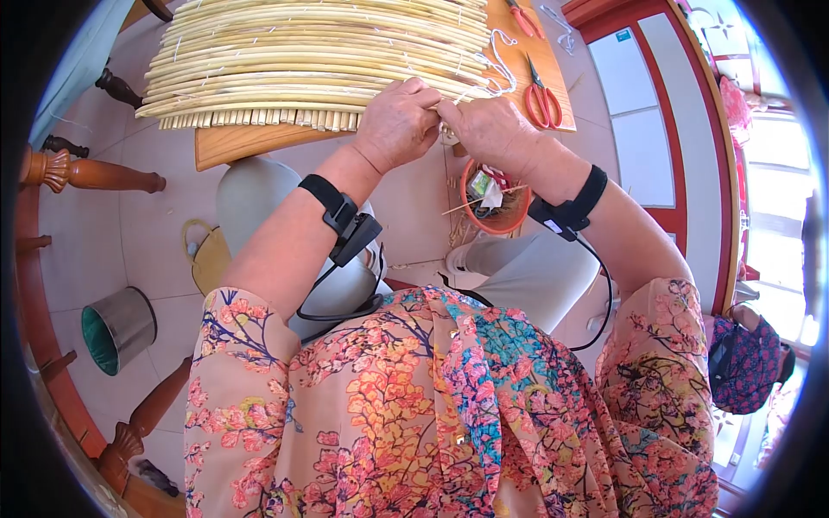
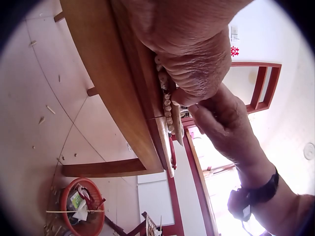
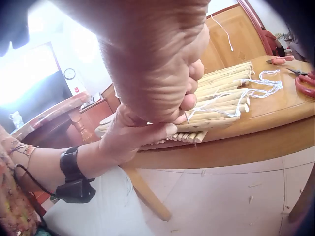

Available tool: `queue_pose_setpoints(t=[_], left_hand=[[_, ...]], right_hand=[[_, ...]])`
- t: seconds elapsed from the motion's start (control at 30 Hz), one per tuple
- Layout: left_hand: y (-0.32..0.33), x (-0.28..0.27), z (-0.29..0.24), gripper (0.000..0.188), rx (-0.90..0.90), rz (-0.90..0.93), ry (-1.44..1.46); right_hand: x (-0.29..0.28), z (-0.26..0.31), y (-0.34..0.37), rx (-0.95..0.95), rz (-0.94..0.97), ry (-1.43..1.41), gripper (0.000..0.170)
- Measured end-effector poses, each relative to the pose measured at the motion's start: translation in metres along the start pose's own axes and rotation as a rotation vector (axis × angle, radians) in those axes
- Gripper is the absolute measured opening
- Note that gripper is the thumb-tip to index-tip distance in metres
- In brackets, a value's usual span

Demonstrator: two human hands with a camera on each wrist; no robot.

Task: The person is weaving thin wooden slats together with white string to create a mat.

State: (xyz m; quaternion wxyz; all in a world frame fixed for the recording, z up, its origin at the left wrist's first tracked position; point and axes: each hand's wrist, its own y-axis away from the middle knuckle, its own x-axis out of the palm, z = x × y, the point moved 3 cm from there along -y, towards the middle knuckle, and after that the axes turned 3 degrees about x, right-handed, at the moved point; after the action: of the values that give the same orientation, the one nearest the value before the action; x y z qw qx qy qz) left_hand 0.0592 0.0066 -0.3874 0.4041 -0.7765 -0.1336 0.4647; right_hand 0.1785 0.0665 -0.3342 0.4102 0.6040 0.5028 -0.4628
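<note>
Stick mat (image 1: 319, 53) lies on table (image 1: 231, 145). Its near edge is pinched by left hand (image 1: 399, 123); right hand (image 1: 496, 134) is curled beside it, contents hidden. For a likely knot: sticks to be kept flush, string (image 3: 275, 86) evenly taut.

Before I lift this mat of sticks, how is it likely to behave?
The stick mat will probably be stiff along its sticks but fold between them, where thin white string ties them. Slender sticks suggest it's light for its size. Loose string could snag the nearby scissors.
</note>
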Motion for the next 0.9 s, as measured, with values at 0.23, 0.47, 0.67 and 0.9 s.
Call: queue_pose_setpoints(t=[0.23,0.47,0.67,0.9], left_hand=[[-0.001,0.0,-0.002,0.007,0.005,0.011,-0.009],[0.0,0.0,-0.001,0.007,0.019,-0.003,0.002],[-0.002,-0.005,-0.004,0.006,0.024,-0.026,0.01],[-0.002,-0.004,-0.005,0.009,0.01,-0.032,0.017]], right_hand=[[0.003,-0.01,0.002,-0.086,-0.073,-0.038,0.027],[0.005,-0.012,-0.002,-0.058,0.109,-0.042,0.037],[0.019,-0.012,0.001,-0.011,0.07,-0.142,0.035],[0.023,-0.009,0.008,0.032,-0.151,-0.21,0.021]])
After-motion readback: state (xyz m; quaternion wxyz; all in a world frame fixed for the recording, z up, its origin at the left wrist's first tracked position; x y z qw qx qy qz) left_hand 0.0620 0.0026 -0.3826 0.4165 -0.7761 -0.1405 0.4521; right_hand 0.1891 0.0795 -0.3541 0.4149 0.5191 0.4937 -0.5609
